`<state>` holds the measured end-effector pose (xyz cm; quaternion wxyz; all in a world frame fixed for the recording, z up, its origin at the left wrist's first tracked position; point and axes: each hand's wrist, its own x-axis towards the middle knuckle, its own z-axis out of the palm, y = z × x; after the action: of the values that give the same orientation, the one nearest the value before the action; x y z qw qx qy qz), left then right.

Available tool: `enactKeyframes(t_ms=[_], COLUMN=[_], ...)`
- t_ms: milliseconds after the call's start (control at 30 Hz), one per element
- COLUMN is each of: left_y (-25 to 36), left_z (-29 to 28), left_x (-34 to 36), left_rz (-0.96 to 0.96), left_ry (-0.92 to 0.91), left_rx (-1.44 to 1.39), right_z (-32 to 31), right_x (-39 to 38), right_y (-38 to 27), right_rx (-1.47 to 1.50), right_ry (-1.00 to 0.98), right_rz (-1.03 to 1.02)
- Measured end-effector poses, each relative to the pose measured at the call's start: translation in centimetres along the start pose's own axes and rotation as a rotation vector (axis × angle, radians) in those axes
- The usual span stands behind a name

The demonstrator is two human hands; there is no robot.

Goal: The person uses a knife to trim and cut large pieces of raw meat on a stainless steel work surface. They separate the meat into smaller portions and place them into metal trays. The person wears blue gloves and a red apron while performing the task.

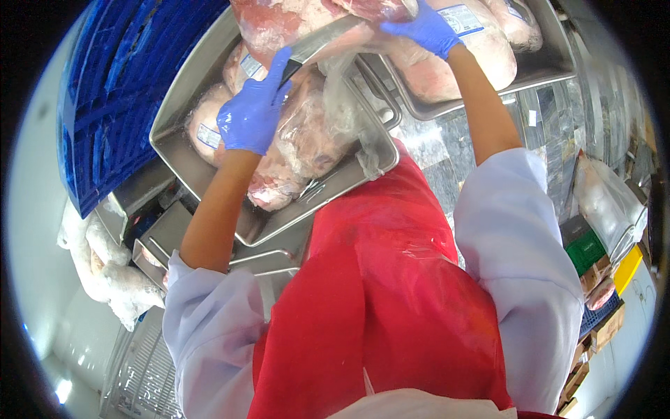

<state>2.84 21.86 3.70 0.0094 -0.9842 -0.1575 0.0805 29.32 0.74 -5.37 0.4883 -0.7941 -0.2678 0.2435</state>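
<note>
My left hand [252, 115], in a blue glove, is closed round the black handle of a knife [322, 40], its index finger stretched along the handle. The broad blade lies across the lower side of a large piece of raw meat [276, 24] at the top edge. My right hand [427, 31], gloved likewise, grips the right end of that meat, with its thumb pointing left; some fingers are hidden. Beneath my left hand, a metal tub [183, 115] holds several plastic-wrapped meat pieces [310, 136] with labels. Clear plastic film [342, 98] hangs beside the blade.
A second metal tub [544, 78] with more wrapped meat [474, 66] stands at the right. A blue plastic pallet or crate [125, 91] rises on the left, above white wrapped bundles [105, 258]. At far right are a clear bag [607, 202], a green crate [585, 250] and cardboard boxes [607, 328].
</note>
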Motion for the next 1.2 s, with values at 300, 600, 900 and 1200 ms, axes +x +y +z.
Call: enactKeyframes(t_ms=[300, 600, 900, 1200], left_y=[-1.1, -4.0, -5.9, -5.9], left_z=[5.6, 6.7, -1.8, -0.1], left_x=[-1.2, -3.7, -2.4, -3.6], left_rz=[-0.025, -0.192, -0.057, -0.134], left_ry=[-0.007, -0.123, -0.139, -0.245], left_rx=[-0.138, -0.301, -0.164, -0.295], right_z=[4.3, -2.3, -4.3, -12.9], right_x=[-2.4, -4.0, -9.0, -14.2], right_y=[7.4, 8.8, 1.8, -4.6], right_rx=[-0.783, 0.049, -0.214, -0.025], right_ry=[0.197, 0.127, 0.042, 0.402], right_rz=[0.260, 0.093, 0.352, 0.189])
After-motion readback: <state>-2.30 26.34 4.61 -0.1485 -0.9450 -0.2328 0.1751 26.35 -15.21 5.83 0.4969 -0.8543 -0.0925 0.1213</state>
